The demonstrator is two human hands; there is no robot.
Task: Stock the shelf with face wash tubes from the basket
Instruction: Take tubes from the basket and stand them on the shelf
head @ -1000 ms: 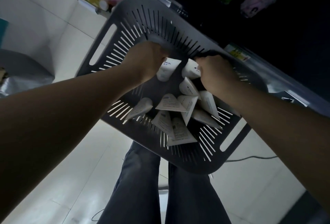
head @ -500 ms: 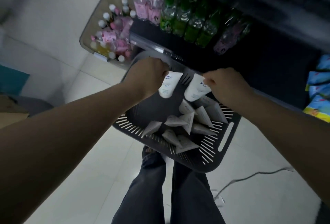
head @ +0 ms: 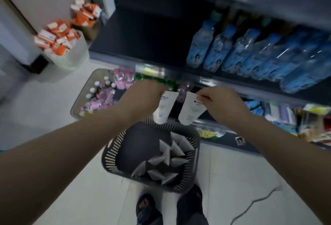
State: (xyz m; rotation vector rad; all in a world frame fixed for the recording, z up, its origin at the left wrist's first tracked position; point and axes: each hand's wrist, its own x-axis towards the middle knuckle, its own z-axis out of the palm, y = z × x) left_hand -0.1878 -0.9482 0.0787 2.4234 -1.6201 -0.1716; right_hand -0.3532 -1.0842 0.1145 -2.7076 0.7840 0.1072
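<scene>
**A:** And up they come! A second ago both hands were down among the tubes in the basket [head: 114, 153]. Now the left hand [head: 145, 95] and right hand [head: 220, 103] are raised clear of it, one face wash tube apiece.

**B:** Grip check. The left hand is closed on the flat top end of the left tube [head: 163, 110], cap end hanging down. The right hand's fingers [head: 202, 97] pinch the top edge of the right tube [head: 192, 112] the same way. The two tubes dangle side by side, just above the basket's far rim.

**A:** The view has swung upward too. The shelf [head: 143, 36] is in sight now, with a dark bare stretch left of the blue bottles [head: 232, 51].

**B:** That's the likely landing spot, I'd say, though it's only a guess. Two are out, and a heap of remaining tubes [head: 170, 160] still lies in the basket on the floor, so there's plenty of work left.

**A:** Next comes a carry forward and up, keeping well clear of those bottles.
</scene>
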